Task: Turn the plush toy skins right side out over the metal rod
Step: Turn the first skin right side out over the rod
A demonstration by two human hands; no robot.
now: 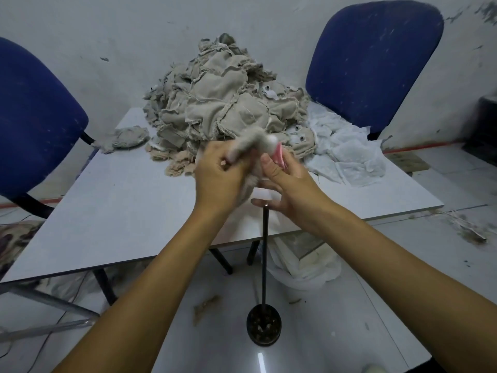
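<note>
Gripping a small plush skin [252, 152] from both sides, the two hands meet above the near edge of the table [129, 211]. The left hand [217, 179] has its fingers curled tight round the lower grey, furry part of the skin, knuckles toward the camera. The right hand [285, 181] holds the other side, its thumb [269, 165] pressed flat against the fabric beside a pink piece [279, 156] that sticks up between thumb and fingers; the remaining fingers wrap behind and under the skin. A fuzzy grey and white limb of the skin pokes up above both hands, blurred. The skin sits directly over the top of the metal rod [265, 251], whose tip shows just beneath the right hand's lowest finger; whether the tip is inside the skin cannot be told. The rod stands upright on the floor from a round dark base [264, 328]. Behind the hands a tall pile of beige skins [226, 103], seams outward, covers the far part of the table, with white fabric [347, 152] to its right. Two blue chairs [373, 63] stand beyond the table
</note>
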